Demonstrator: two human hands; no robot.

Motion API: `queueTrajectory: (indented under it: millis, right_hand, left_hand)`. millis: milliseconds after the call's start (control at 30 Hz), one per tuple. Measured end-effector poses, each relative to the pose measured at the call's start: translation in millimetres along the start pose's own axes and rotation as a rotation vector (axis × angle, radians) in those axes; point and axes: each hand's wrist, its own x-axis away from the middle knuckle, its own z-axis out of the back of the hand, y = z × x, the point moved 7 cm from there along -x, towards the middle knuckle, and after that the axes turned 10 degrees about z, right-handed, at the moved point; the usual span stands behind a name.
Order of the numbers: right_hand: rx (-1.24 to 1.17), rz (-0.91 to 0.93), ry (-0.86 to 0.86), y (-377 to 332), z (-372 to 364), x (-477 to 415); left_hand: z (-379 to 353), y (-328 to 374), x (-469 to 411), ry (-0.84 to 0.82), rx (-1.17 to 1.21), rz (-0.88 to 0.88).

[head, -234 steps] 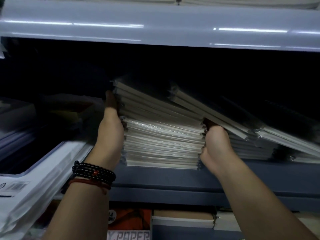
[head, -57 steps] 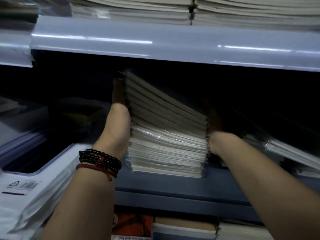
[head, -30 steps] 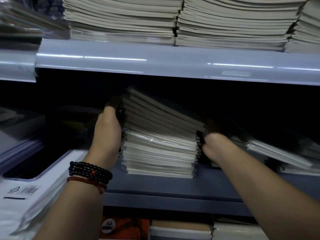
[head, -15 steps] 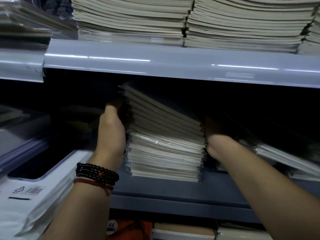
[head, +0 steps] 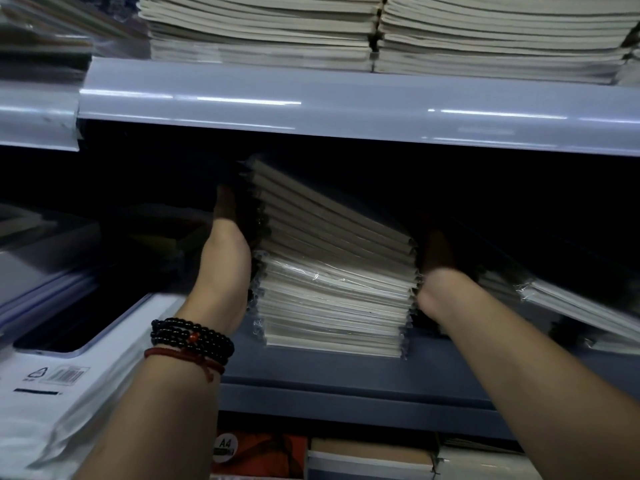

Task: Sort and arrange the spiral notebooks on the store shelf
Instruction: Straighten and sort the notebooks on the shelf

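A tall stack of plastic-wrapped spiral notebooks point(head: 332, 289) stands on the middle shelf point(head: 346, 386). Its upper notebooks tilt, high on the left and low on the right. My left hand point(head: 225, 261) lies flat against the stack's left side, fingers reaching back into the dark. My right hand point(head: 438, 268) presses against the stack's right side, and its fingertips are lost in shadow. More wrapped notebooks point(head: 571, 306) lean to the right of my right arm.
The shelf rail above point(head: 346, 109) hangs low over the stack and carries two rows of stacked notebooks point(head: 259, 29). White wrapped packs point(head: 52, 393) lie at lower left. An orange A4 paper pack point(head: 256, 452) sits on the shelf below.
The upper notebooks that earlier leaned out to the right are now gathered between my hands. Over the last second both hands have stayed on the stack's sides with only small shifts.
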Motion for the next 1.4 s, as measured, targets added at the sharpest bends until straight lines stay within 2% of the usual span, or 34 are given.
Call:
queueTrajectory:
  millis: [100, 200, 267, 400, 467, 567, 667, 767, 800, 933, 1033, 1100, 1267, 1400]
  right_hand:
    - [-0.001, -0.036, -0.009, 5.0, 2.4, -1.5]
    - [0.001, -0.054, -0.036, 7.8, 3.1, 0.6]
    - [0.024, -0.036, -0.069, 10.5, 4.6, 1.5]
    - [0.029, 0.096, -0.077, 13.9, 18.0, 0.8]
    - [0.11, 0.149, -0.077, 10.3, 35.4, 7.0]
    - [0.25, 0.434, -0.166, -15.5, 58.6, 26.1]
    - [0.299, 0.725, -0.199, -39.0, 100.8, 45.0]
    - [0.684, 1.023, -0.165, -50.5, 150.1, 53.2]
    - [0.814, 1.054, -0.18, -46.8, 162.7, 50.7]
    - [1.297, 0.89, -0.238, -12.8, 192.6, 24.1]
    - [1.316, 0.763, -0.245, -3.9, 198.9, 9.1]
    - [1.339, 0.782, -0.233, -2.3, 198.7, 2.8]
    - [1.358, 0.994, -0.075, 1.7, 199.6, 2.4]
    - [1.339, 1.155, -0.044, 4.5, 199.6, 12.7]
  left_hand:
    - [1.4, 0.2, 1.7, 0.033, -0.062, 0.029]
    - [5.1, 4.2, 7.4, 0.145, -0.152, 0.012]
    - [7.5, 12.4, 15.7, 0.22, -0.24, -0.062]
    - [11.8, 29.6, 30.5, 0.212, -0.536, -0.234]
    - [19.5, 36.1, 44.7, 0.307, -0.686, -0.327]
    - [30.0, 42.4, 85.4, 0.447, -0.621, -0.426]
    - [14.7, 28.2, 124.2, 0.393, -0.585, -0.428]
    - [-26.8, -10.4, 148.2, 0.153, -0.629, -0.339]
    - [-42.8, -25.5, 152.8, 0.07, -0.637, -0.297]
    - [-107.0, -71.0, 152.2, -0.151, -0.602, -0.173]
    - [-157.2, -89.9, 140.7, -0.234, -0.56, -0.05]
    - [-184.7, -95.6, 131.8, -0.237, -0.485, 0.071]
    - [-227.9, -106.2, 117.9, -0.3, -0.281, 0.462]
    - [-243.8, -110.1, 108.7, -0.295, -0.111, 0.583]
